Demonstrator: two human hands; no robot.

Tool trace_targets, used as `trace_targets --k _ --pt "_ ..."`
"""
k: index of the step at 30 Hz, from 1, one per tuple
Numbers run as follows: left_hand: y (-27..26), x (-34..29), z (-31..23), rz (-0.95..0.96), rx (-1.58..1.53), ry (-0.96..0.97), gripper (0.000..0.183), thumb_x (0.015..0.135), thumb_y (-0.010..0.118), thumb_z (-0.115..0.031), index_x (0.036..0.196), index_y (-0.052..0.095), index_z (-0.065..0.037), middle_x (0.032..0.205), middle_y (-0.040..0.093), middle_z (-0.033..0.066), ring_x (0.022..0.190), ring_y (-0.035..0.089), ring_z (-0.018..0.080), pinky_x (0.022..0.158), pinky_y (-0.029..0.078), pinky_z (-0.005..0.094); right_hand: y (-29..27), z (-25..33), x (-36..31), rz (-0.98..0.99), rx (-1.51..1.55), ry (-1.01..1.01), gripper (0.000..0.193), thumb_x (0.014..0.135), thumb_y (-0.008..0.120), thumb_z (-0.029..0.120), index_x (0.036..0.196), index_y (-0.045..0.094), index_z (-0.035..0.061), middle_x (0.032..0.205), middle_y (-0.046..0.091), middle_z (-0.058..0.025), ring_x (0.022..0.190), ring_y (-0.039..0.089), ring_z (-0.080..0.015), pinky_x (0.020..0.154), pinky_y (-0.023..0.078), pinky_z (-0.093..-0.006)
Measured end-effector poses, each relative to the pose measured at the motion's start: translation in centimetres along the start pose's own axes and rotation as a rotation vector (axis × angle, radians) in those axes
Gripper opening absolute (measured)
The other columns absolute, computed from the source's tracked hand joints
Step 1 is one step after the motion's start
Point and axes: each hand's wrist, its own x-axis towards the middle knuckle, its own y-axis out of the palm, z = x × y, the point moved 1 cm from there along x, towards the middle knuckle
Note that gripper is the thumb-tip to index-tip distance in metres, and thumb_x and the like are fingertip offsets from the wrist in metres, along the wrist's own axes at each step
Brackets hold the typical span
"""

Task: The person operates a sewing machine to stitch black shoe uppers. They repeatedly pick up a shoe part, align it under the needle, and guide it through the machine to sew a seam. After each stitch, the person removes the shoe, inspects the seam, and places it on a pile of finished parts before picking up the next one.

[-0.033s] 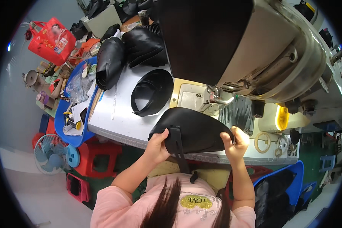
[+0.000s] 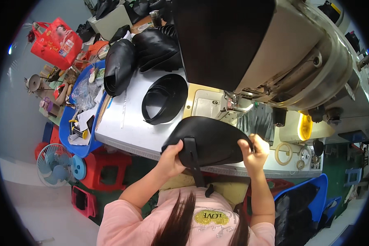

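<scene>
Both of my hands hold a black leather-like panel with rounded ends, above the near edge of the sewing table. My left hand grips its left end, thumb on top beside a narrow black strap that hangs down toward my lap. At the right end, my right hand pinches the edge between thumb and fingers. Fingers beneath the panel are partly hidden. Just beyond it are the needle area and metal plate of a sewing machine; the panel looks apart from the needle.
Left of the machine, a curled black piece lies on the white table, with stacked black pieces behind. A blue tub of scraps borders the table. Below stand a fan and a red stool. Another blue bin holds black material.
</scene>
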Motion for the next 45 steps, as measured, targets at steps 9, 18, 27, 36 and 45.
trace_targets --k 9,18,27,36,45 --pt "0.2 -3.0 3.2 -0.133 0.583 0.178 0.035 0.092 0.037 -0.030 0.098 0.049 0.001 0.080 0.057 0.0129 0.069 0.056 0.0184 0.062 0.046 0.0308 1.6 1.6 2.2 -0.189 -0.086 -0.183 0.012 0.072 0.064 0.002 0.076 0.053 0.0010 0.061 0.051 -0.0078 0.052 0.048 -0.0181 0.048 0.037 -0.0245" --pt "3.0 -1.2 3.6 -0.120 0.389 0.489 0.042 0.092 0.033 -0.038 0.106 0.043 0.001 0.086 0.056 0.0131 0.067 0.053 0.0193 0.065 0.044 0.0315 3.9 2.6 -4.2 0.291 0.498 0.433 0.009 0.079 0.057 0.002 0.071 0.054 -0.0020 0.063 0.054 -0.0046 0.060 0.050 -0.0086 0.053 0.037 -0.0199" --pt "3.1 -0.4 4.5 -0.172 0.309 0.507 0.046 0.090 0.033 -0.043 0.109 0.041 -0.002 0.087 0.056 0.0120 0.070 0.054 0.0199 0.065 0.045 0.0321 4.0 3.3 -5.3 0.214 0.468 0.519 0.011 0.077 0.060 0.002 0.069 0.054 -0.0012 0.061 0.055 -0.0021 0.053 0.046 -0.0039 0.047 0.035 -0.0171" --pt "2.5 -0.3 4.7 -0.111 0.276 0.483 0.039 0.090 0.039 -0.036 0.109 0.043 -0.002 0.088 0.056 0.0101 0.071 0.055 0.0196 0.065 0.046 0.0310 4.1 3.2 -4.7 0.183 0.538 0.680 0.010 0.076 0.062 0.003 0.067 0.058 0.0008 0.057 0.055 0.0000 0.048 0.043 -0.0018 0.043 0.032 -0.0166" --pt "3.8 -0.3 4.8 -0.262 0.419 0.509 0.026 0.077 0.060 -0.001 0.101 0.050 -0.003 0.086 0.057 0.0056 0.070 0.055 0.0121 0.055 0.046 0.0237 3.9 2.1 -5.6 0.114 0.342 0.602 0.027 0.068 0.070 0.005 0.089 0.053 0.0008 0.077 0.055 -0.0010 0.058 0.044 -0.0016 0.048 0.032 -0.0153"
